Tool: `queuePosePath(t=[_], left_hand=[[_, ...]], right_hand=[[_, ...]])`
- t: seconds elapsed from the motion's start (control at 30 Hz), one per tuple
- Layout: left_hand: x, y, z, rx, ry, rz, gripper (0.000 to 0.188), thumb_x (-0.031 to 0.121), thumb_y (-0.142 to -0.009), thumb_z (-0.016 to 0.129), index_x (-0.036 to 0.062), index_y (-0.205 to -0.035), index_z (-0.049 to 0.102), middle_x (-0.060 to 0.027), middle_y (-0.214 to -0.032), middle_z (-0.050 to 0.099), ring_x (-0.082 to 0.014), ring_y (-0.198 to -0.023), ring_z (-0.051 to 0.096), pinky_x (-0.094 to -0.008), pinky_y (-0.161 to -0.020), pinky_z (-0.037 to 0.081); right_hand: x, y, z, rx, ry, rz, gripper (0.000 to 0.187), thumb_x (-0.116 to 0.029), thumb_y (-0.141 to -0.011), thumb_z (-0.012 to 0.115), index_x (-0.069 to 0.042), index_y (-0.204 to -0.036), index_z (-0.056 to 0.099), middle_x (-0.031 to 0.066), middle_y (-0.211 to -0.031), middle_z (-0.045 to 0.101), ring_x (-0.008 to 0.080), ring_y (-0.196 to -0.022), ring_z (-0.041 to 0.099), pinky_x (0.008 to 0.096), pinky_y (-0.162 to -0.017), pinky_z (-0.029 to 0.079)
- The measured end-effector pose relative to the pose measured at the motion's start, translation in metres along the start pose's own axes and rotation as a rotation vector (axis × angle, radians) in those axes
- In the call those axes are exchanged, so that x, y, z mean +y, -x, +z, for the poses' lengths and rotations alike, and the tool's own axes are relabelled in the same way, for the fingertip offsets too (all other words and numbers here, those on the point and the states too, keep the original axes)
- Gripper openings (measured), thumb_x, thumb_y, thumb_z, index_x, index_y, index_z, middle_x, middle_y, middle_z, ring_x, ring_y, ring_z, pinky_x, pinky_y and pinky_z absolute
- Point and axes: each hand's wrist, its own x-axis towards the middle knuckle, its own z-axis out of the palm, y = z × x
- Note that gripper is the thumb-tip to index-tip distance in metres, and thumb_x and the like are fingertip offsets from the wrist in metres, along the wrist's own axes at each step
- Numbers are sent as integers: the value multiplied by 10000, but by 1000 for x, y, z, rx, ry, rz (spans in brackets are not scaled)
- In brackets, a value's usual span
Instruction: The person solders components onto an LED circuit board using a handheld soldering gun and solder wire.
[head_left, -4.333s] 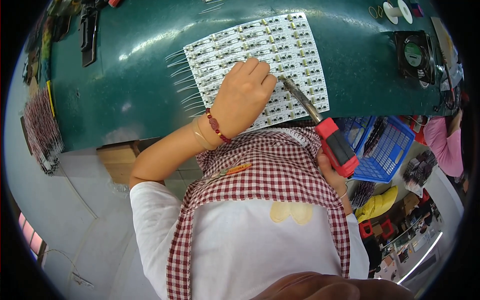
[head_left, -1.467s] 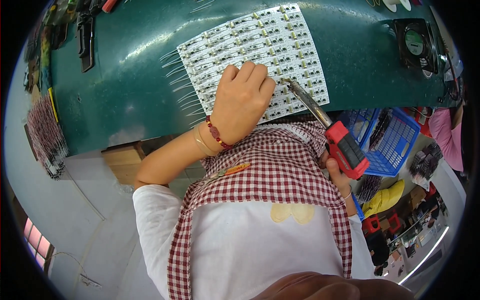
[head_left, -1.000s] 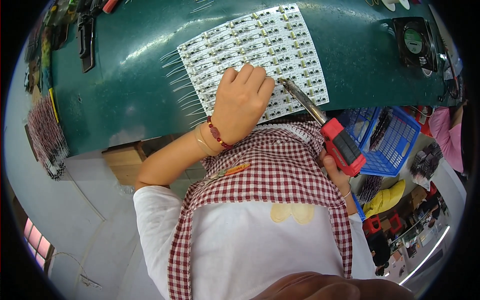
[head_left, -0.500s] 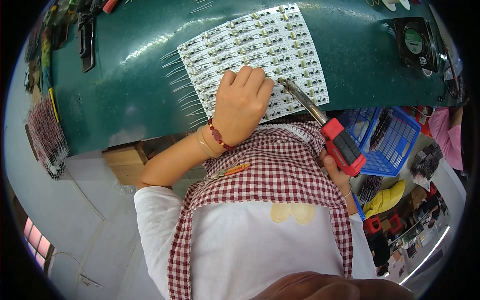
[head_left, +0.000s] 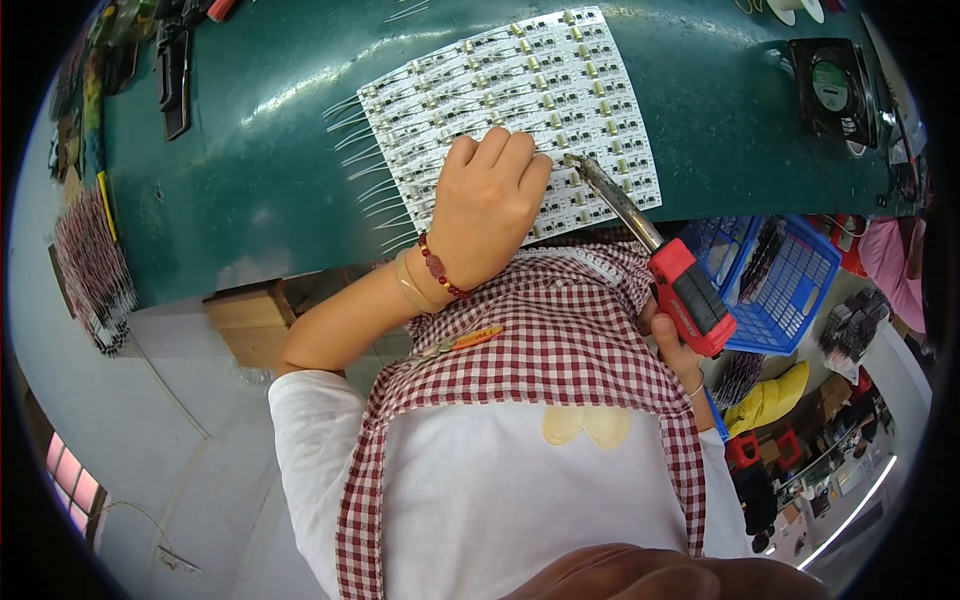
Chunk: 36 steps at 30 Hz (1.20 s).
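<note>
A white panel of small circuit boards lies on the green table, with rows of dark and yellowish parts on it. Thin pale wires stick out past its left edge. Over the panel's lower middle, my left hand is closed with its knuckles up; whatever its fingertips pinch is hidden beneath. Low on the right, my right hand grips a red and black soldering iron, partly behind the handle. The iron's dark tip touches or hovers just over the panel, right beside my left fingers.
A black cooling fan stands at the table's right end. Blue plastic baskets sit below the table edge at right. At far left are a bundle of thin wires and a black-handled tool. Another person's pink sleeve shows at far right.
The panel, my left hand and the soldering iron appear shifted very slightly right in the picture. Both hands keep the same grip.
</note>
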Motion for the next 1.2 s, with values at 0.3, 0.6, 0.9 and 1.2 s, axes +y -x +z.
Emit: queuePosePath(t=[0.3, 0.6, 0.9, 1.2], left_hand=[[-4, 1, -2, 15, 11, 25, 179, 55, -700, 660, 97, -874, 664, -21, -754, 487, -192, -722, 507, -330, -646, 364], [-2, 2, 0, 26, 31, 35, 188, 47, -707, 663, 97, -887, 671, -18, -752, 491, -186, -723, 511, -330, -652, 365], [0, 2, -1, -11, -1, 52, 207, 45, -695, 659, 85, -897, 675, -24, -772, 497, -187, -742, 514, -333, -667, 363], [0, 1, -3, -15, -3, 47, 204, 48, -695, 661, 86, -895, 677, -23, -773, 497, -185, -748, 517, -332, -668, 364]], right_hand=[[7, 8, -5, -39, 35, 44, 289, -299, -839, 719, -14, -873, 686, 82, -776, 654, 199, -665, 635, 304, -615, 490], [3, 7, -2, -32, 85, 28, 295, -326, -830, 724, -35, -859, 692, 84, -787, 645, 219, -663, 612, 311, -579, 463], [0, 7, 0, 30, 86, -64, 261, -283, -825, 725, -32, -885, 693, 97, -805, 649, 233, -674, 610, 321, -591, 470], [5, 11, -2, -3, 126, -13, 267, -278, -827, 728, -20, -886, 690, 96, -806, 650, 226, -688, 624, 322, -619, 488]])
